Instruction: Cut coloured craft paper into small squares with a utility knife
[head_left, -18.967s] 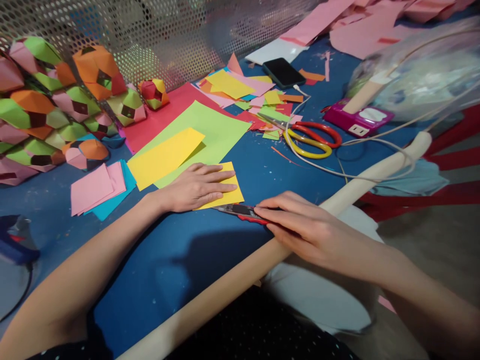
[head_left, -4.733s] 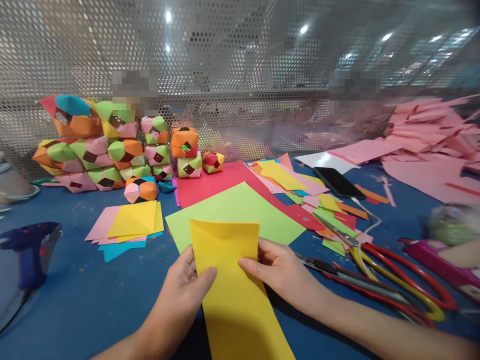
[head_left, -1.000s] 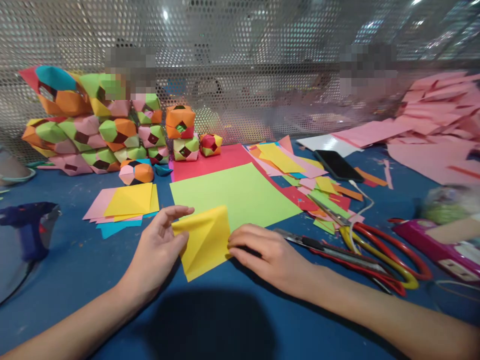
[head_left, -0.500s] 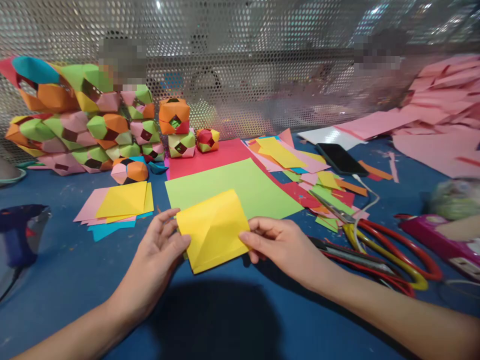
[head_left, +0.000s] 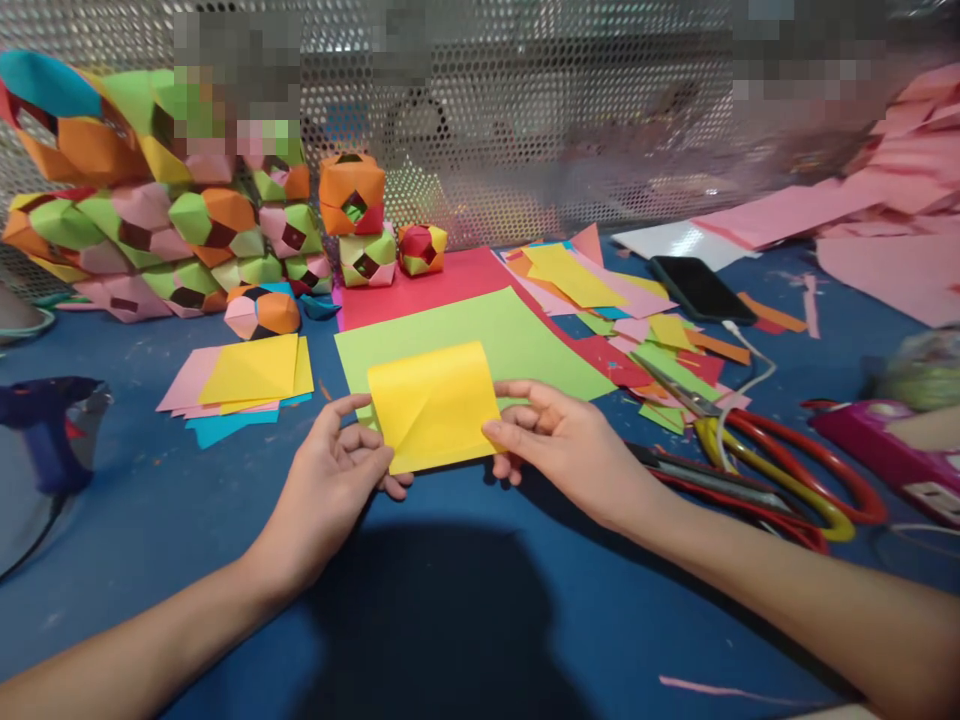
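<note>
A sheet of yellow paper [head_left: 439, 405] is held up in front of me, its top edge curled over and a diagonal crease running across its lower left. My left hand [head_left: 349, 450] pinches the paper's lower left corner between thumb and fingers. At the lower right corner, my right hand [head_left: 551, 435] grips it with the thumb in front and fingers behind. Behind the yellow paper lies a large green sheet [head_left: 540, 350], which overlaps a red sheet [head_left: 450, 280] on the blue table [head_left: 187, 540].
Folded paper balls [head_left: 217, 230] are stacked at the back left, above a small pile of cut paper [head_left: 251, 370]. A glue gun [head_left: 52, 420] stands far left. Scissors [head_left: 810, 460], paper scraps [head_left: 667, 350], a phone [head_left: 701, 290] and a pink power strip [head_left: 892, 455] lie right. Perforated metal [head_left: 510, 130] rises behind.
The yellow paper has been turned so its lower edge is nearer level, and its top edge curls more. My left hand's grip has shifted to the bottom corner. The view has tilted slightly down.
</note>
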